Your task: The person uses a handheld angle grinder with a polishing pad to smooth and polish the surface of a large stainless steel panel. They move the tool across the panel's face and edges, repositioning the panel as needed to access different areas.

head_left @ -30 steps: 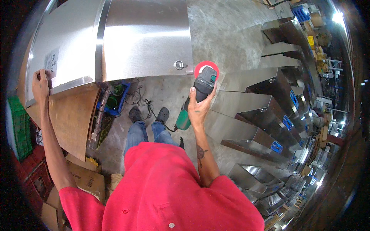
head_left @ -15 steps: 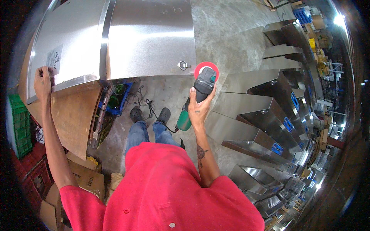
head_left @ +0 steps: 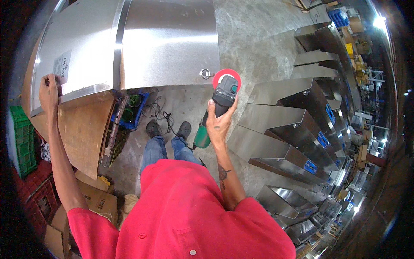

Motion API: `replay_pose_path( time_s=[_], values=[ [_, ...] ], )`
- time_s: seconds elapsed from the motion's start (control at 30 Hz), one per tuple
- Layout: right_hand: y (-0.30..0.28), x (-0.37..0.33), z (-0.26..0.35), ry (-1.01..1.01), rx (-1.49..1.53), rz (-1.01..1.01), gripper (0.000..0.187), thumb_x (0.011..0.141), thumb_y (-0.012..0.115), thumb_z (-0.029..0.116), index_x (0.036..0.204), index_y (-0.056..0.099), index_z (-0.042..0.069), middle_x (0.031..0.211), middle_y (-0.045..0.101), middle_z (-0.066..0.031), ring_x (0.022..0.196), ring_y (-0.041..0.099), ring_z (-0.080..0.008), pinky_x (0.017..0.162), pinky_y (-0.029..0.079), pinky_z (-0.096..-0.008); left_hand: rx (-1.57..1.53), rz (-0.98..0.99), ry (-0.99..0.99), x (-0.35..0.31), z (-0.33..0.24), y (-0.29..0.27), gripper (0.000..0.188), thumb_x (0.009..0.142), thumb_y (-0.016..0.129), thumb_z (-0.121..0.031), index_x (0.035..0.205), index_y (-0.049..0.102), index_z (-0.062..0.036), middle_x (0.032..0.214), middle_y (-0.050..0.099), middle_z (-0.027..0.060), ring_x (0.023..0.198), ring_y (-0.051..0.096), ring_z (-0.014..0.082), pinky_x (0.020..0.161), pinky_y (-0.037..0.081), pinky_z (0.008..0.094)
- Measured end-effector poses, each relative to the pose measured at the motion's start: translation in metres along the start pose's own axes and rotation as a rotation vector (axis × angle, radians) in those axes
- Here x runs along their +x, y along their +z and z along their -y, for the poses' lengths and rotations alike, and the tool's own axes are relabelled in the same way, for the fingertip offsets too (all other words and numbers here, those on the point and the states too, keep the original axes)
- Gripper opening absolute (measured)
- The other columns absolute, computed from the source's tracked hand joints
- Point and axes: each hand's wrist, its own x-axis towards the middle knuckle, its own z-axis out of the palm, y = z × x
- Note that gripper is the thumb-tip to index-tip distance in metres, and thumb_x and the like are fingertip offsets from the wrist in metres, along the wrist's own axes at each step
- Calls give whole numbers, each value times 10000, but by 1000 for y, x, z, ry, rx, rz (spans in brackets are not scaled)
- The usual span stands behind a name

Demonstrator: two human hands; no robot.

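A large stainless-steel piece point(head_left: 168, 52) lies on a wooden board point(head_left: 82, 134) at the upper left. Its left, raised-rim panel point(head_left: 86, 43) bears a printed label point(head_left: 63, 67). My left hand point(head_left: 49, 93) is closed over the near rim of that panel, beside the label. In my right hand point(head_left: 221, 123) is an angle grinder point(head_left: 226, 93), black and green, with a red disc point(head_left: 216, 77). The disc is at the steel's right edge, next to a small ring latch point(head_left: 205, 74); whether it touches the metal I cannot tell.
Several steel housings point(head_left: 284, 116) with blue-marked ends stand on the concrete floor to the right. A black cord point(head_left: 166, 116) lies by my feet. Under the board is a blue crate point(head_left: 140, 110); green and red crates point(head_left: 23, 142) and cardboard boxes point(head_left: 99, 203) are at the left.
My right hand has brought the grinder a little to the left, its disc now nearer the ring latch. The left hand has stayed at the panel's rim.
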Motion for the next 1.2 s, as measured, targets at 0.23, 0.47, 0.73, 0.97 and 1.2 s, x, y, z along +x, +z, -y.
replay_pose_path(
  time_s=[0.23,0.47,0.73,0.97,1.2],
  values=[
    [-5,-1,33,100,81,76,959,1052,739,267,1717,108,-14,1395,629,-318,1234,684,-366,1078,512,-467,29,14,-10,-1,-3,-3,536,1052,568,-528,1264,751,-72,1151,799,159,1076,744,337,964,534,428],
    [-4,-5,33,97,74,92,981,1053,736,273,1718,78,-23,1419,618,-336,1258,677,-378,1051,531,-479,3,43,-39,-1,-6,-3,533,1043,562,-521,1273,747,-76,1193,792,164,1122,735,364,991,526,436],
    [-3,-9,35,135,105,114,982,1056,733,262,1720,69,-22,1445,600,-336,1271,666,-386,1072,520,-468,29,-11,-27,-4,-7,-1,547,1035,562,-535,1274,750,-80,1220,788,169,1153,728,373,1002,520,444],
    [-3,-10,41,158,110,147,974,1057,727,254,1720,68,-21,1472,579,-336,1288,657,-388,1069,519,-473,26,-14,-33,-5,-9,-2,535,1034,566,-534,1269,757,-93,1200,790,168,1133,735,359,998,522,440],
    [1,-12,35,87,76,127,987,1050,734,265,1716,69,-33,1456,592,-336,1282,662,-399,1096,498,-483,4,8,-22,-8,-14,-5,529,1041,564,-513,1258,758,-70,1179,797,164,1094,744,350,980,533,429]
  ],
)
